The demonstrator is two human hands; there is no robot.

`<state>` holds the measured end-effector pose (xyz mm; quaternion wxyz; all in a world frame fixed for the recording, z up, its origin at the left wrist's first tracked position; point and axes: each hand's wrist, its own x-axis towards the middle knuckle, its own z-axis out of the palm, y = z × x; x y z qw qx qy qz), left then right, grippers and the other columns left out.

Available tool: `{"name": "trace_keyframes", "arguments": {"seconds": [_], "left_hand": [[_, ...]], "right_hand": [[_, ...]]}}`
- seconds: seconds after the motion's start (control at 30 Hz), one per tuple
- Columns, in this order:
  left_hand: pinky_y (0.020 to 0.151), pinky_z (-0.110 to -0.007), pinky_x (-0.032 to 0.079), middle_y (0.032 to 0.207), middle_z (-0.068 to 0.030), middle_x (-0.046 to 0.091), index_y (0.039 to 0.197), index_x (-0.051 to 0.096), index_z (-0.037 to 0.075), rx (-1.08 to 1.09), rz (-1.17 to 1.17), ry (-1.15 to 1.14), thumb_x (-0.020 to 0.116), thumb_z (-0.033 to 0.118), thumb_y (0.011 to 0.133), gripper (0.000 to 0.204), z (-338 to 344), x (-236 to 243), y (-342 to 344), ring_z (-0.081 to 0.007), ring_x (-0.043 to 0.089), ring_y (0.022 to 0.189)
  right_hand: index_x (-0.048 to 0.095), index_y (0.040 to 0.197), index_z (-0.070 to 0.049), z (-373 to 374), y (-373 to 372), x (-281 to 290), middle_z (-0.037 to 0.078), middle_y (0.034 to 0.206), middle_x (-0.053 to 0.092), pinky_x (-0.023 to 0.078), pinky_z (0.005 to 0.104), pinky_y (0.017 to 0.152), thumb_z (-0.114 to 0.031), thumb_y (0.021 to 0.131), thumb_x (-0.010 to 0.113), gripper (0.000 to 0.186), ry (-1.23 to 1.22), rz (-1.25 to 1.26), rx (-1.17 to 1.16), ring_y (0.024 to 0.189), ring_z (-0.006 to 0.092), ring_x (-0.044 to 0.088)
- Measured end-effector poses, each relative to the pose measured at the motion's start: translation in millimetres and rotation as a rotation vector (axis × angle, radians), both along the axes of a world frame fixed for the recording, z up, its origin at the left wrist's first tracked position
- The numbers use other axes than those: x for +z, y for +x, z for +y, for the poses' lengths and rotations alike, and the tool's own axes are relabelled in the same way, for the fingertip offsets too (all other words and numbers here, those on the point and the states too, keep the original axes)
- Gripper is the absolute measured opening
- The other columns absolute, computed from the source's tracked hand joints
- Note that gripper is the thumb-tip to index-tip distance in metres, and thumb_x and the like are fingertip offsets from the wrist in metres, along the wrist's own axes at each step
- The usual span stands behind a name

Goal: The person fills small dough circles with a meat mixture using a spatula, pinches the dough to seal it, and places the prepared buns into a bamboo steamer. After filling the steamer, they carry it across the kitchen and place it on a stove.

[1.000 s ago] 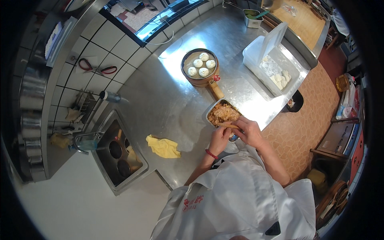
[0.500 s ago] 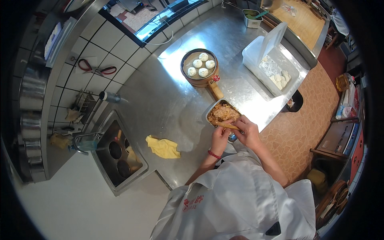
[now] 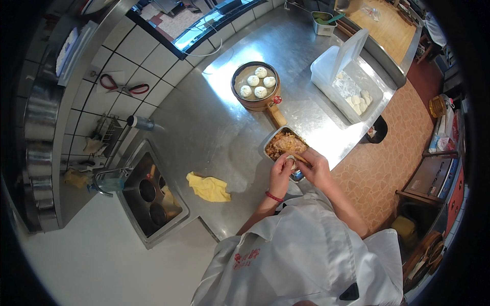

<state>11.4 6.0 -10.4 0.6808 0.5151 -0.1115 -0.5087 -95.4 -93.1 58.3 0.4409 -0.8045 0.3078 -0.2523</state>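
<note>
Over a square metal tub (image 3: pixel 266 144) of chunky filling (image 3: pixel 287 140), my left hand (image 3: pixel 280 173) is closed round a small white dough piece (image 3: pixel 290 159). My right hand (image 3: pixel 316 167) grips a flat wooden stick (image 3: pixel 298 157) whose tip is at the dough, partly hidden by my fingers. Just beyond the tub stands a wooden steamer (image 3: pixel 253 103) with a handle, holding several white pleated buns (image 3: pixel 261 72). To the right, an open plastic container (image 3: pixel 324 69) holds floured dough pieces (image 3: pixel 360 102). A crumpled yellow cloth (image 3: pixel 208 187) lies left of my hands.
A metal sink (image 3: pixel 130 211) with utensils is at the lower left, below a tiled wall with red scissors (image 3: pixel 138 88). A small tub (image 3: pixel 323 29) with a green utensil stands at the back. A black bin (image 3: pixel 380 130) is beside the counter. A person's sleeve (image 3: pixel 434 30) shows far right.
My fingers have shifted around the wooden stick, which now lies at a steeper slant. More of the pale dough shows at my left thumb. The steamer and containers remain in place.
</note>
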Motion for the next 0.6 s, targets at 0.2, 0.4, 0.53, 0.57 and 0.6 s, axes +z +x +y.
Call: {"name": "trace_keyframes", "arguments": {"seconds": [0.2,0.4,0.53,0.57,0.6], "left_hand": [[0.082,-0.029,0.05,0.11,-0.006,0.065,0.123,0.057,0.0,-0.109,-0.648,0.106,0.052,-0.001,0.093,0.031,-2.5,3.8,1.9,-0.0154,0.063,0.096],[0.093,-0.029,0.047,0.12,-0.0086,0.059,0.127,0.053,-0.002,0.082,-0.067,-0.184,0.047,0.001,0.095,0.032,-7.6,2.2,1.9,-0.0176,0.059,0.109],[0.092,-0.026,0.047,0.121,-0.0092,0.058,0.128,0.052,-0.003,0.012,0.275,-0.13,0.046,0.008,0.099,0.031,-3.4,16.8,6.7,-0.0158,0.058,0.108],[0.09,-0.025,0.048,0.12,-0.0091,0.059,0.127,0.053,-0.003,0.02,0.24,-0.103,0.045,0.01,0.1,0.031,-3.8,16.4,4.5,-0.0153,0.058,0.106],[0.088,-0.025,0.048,0.118,-0.0086,0.06,0.126,0.054,-0.003,0.017,0.143,-0.091,0.047,0.011,0.1,0.03,-3.7,14.1,4.0,-0.0147,0.059,0.104]], "right_hand": [[0.067,0.094,-0.006,-3.7,-2.5,-11.7,0.014,0.077,0.061,0.048,0.0372,0.059,-0.004,0.074,0.071,0.02,-0.106,0.016,0.052,0.066,0.0294,0.061],[0.066,0.098,-0.004,-5.8,0.5,-14.4,0.013,0.074,0.061,0.047,0.0335,0.055,-0.004,0.076,0.07,0.022,0.013,0.013,0.014,0.059,0.0233,0.059],[0.061,0.083,0.001,-5.4,3.5,-4.1,0.007,0.072,0.055,0.041,0.0283,0.054,-0.003,0.077,0.07,0.012,0.263,0.02,-0.048,0.059,0.0135,0.05],[0.06,0.082,0.001,-5.1,4.5,-0.3,0.007,0.072,0.055,0.04,0.0283,0.054,-0.003,0.077,0.07,0.012,0.321,0.03,-0.057,0.059,0.0127,0.049],[0.06,0.081,0.001,-4.9,5.1,1.5,0.007,0.072,0.055,0.039,0.0283,0.053,-0.003,0.077,0.07,0.012,0.379,0.04,-0.066,0.059,0.0119,0.048]]}}
